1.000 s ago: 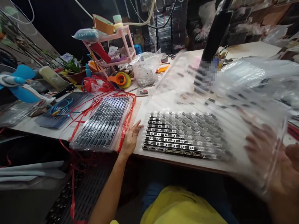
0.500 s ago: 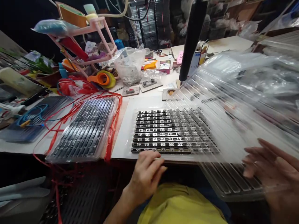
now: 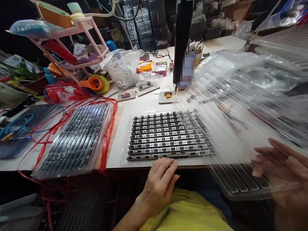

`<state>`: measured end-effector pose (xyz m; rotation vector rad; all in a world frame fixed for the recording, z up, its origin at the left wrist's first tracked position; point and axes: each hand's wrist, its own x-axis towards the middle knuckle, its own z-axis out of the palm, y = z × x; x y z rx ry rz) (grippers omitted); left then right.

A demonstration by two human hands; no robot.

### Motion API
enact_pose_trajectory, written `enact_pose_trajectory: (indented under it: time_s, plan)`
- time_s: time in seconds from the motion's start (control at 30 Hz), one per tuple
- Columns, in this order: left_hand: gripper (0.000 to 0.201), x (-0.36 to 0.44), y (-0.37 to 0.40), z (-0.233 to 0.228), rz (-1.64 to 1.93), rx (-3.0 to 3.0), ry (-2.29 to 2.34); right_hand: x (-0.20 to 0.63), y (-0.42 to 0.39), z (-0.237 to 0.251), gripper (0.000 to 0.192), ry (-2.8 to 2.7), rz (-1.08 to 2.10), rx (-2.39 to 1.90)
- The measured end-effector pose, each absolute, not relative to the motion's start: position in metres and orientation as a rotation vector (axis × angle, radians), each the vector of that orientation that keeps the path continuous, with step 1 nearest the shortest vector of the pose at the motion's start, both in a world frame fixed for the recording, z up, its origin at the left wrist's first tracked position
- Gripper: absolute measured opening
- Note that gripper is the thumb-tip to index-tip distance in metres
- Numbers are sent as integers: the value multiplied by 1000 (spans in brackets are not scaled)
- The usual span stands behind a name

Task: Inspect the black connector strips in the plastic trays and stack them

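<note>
right hand (image 3: 281, 166) grips the clear tray (image 3: 240, 106) over the connector rows (image 3: 168, 136); left hand (image 3: 160, 186) hangs loose, a black post (image 3: 181, 41) behind.

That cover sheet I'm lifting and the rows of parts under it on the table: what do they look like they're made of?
The cover sheet looks like thin clear plastic: see-through, glossy, moulded in ridges. The right hand holds its near edge. The rows of parts look like dark bodies with shiny metal faces, probably connectors. The left hand rests at their near edge.

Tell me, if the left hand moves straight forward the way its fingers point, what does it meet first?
Most likely the left hand meets the near edge of the filled tray of black connectors at the table edge. Its fingertips already seem at that edge, though depth is unclear.
</note>
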<state>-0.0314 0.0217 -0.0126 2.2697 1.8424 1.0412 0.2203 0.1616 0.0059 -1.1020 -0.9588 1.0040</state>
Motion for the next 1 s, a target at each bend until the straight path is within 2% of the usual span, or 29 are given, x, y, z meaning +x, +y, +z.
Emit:
enact_pose_trajectory:
  time_s: [0.47,0.7,1.0]
  plan:
    - [38,-5,45,-13,803,2442,1965,247,172,6,29,-942,915,-1073]
    - [34,2,50,-18,1029,2348,1846,255,171,9,31,-913,879,-1070]
    - [34,25,67,-20,950,2462,1841,263,172,9,30,-895,798,-1095]
